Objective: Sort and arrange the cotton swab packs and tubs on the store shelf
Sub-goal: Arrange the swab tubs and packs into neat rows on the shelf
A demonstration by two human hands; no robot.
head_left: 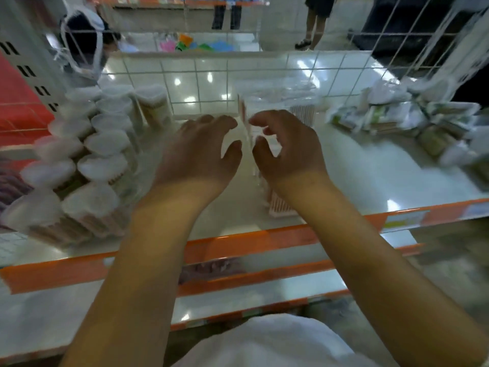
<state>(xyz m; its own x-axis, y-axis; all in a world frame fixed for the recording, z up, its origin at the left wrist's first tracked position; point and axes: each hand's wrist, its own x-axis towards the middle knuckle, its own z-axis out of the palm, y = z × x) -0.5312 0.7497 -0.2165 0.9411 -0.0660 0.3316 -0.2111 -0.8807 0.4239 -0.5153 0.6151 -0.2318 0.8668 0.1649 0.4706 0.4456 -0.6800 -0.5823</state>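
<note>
A clear flat pack of pink-stick cotton swabs (246,128) stands on edge at the middle of the white shelf (370,165). My left hand (198,152) curls against its left side, and my right hand (287,149) pinches its right side with thumb and fingers. More clear pink-stick packs (280,207) lie under my right wrist, and one (301,112) stands behind my hands. Rows of white-topped swab tubs (100,144) fill the shelf's left part. A loose pile of bagged swab packs (391,115) lies at the right. Everything is motion-blurred.
A white wire grid (211,72) backs the shelf, and an orange price rail (238,242) runs along its front edge. Lower shelves with orange rails (238,282) sit below. A person's legs (315,22) stand in the aisle beyond.
</note>
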